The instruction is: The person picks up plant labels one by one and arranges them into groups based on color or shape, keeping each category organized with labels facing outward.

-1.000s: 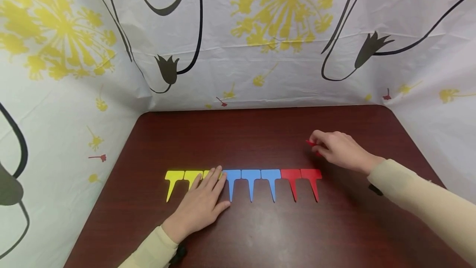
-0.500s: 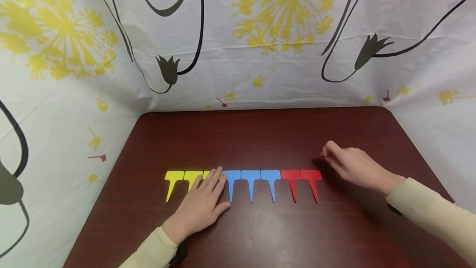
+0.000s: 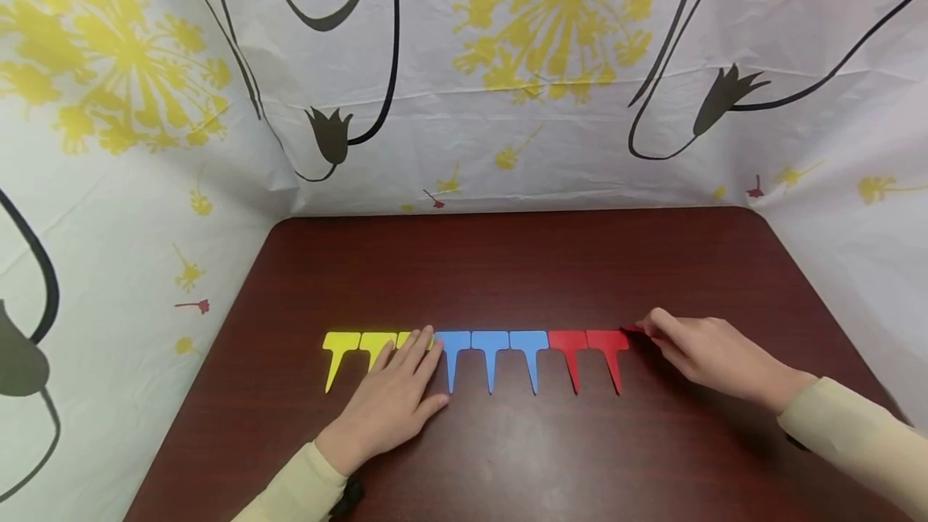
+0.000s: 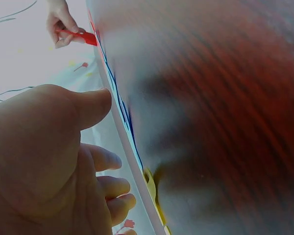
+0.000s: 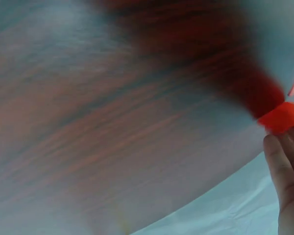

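Flat T-shaped plant labels lie edge to edge in a row, stems toward me in the head view: yellow labels (image 3: 341, 342) at left, blue labels (image 3: 489, 340) in the middle, red labels (image 3: 606, 340) at right. My left hand (image 3: 390, 401) rests on the third yellow label and partly covers it, fingers straight. My right hand (image 3: 714, 354) pinches another red label (image 3: 632, 329) between thumb and fingers, its edge right at the row's right end. In the left wrist view that held label (image 4: 89, 38) tilts down to the table; fingertips meet it in the right wrist view.
The dark wooden table (image 3: 464, 272) has rounded far corners. A white cloth (image 3: 428, 127) printed with flowers hangs behind it and along both sides.
My right hand has come nearer and to the right with the red label, from behind the row to its right end. The left hand has stayed still.
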Demonstrator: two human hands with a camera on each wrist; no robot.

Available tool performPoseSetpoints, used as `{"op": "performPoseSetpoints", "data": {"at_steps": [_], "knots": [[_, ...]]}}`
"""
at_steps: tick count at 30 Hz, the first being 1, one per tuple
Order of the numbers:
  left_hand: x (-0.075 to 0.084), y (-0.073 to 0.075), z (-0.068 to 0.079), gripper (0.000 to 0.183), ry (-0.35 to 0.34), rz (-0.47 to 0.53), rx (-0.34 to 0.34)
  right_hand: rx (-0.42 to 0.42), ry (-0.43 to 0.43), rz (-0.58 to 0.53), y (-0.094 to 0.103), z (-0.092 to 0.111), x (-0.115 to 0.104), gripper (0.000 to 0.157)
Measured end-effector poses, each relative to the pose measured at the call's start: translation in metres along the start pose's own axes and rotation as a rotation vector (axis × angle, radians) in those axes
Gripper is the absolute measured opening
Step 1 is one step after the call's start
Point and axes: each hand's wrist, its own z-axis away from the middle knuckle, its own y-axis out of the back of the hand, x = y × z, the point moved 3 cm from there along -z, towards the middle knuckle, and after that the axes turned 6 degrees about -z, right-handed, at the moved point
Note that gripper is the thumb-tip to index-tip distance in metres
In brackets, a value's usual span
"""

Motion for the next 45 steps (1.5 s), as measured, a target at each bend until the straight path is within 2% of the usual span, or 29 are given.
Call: {"op": "performPoseSetpoints", "data": {"at_steps": [2, 5, 10, 16, 24, 31, 37, 45], "knots": [[0.000, 0.000, 0.000, 0.078, -0.006, -0.002, 0.006, 0.004, 0.039, 0.017, -0.001, 0.006, 0.000, 0.036], [-0.001, 0.000, 0.001, 0.077, -0.008, -0.004, 0.007, 0.009, 0.108, 0.047, -0.003, 0.013, 0.000, 0.029], [-0.001, -0.001, 0.003, 0.076, -0.011, -0.004, 0.009, 0.023, 0.182, 0.092, -0.007, 0.020, 0.001, 0.057], [-0.002, -0.002, 0.006, 0.075, -0.013, 0.001, 0.009, 0.019, 0.242, 0.156, -0.011, 0.022, 0.002, 0.054], [-0.003, -0.001, 0.007, 0.075, -0.009, 0.001, 0.021, 0.042, 0.203, 0.088, -0.009, 0.017, 0.006, 0.059], [-0.002, -0.001, 0.009, 0.076, -0.004, 0.010, 0.018, 0.062, 0.183, 0.083, -0.009, 0.017, 0.008, 0.061], [-0.002, -0.001, 0.010, 0.076, -0.001, 0.009, 0.016, 0.037, 0.166, 0.094, -0.011, 0.018, 0.009, 0.067], [-0.002, -0.001, 0.009, 0.075, 0.001, 0.012, 0.023, 0.034, 0.153, 0.083, -0.010, 0.019, 0.010, 0.066]]}}
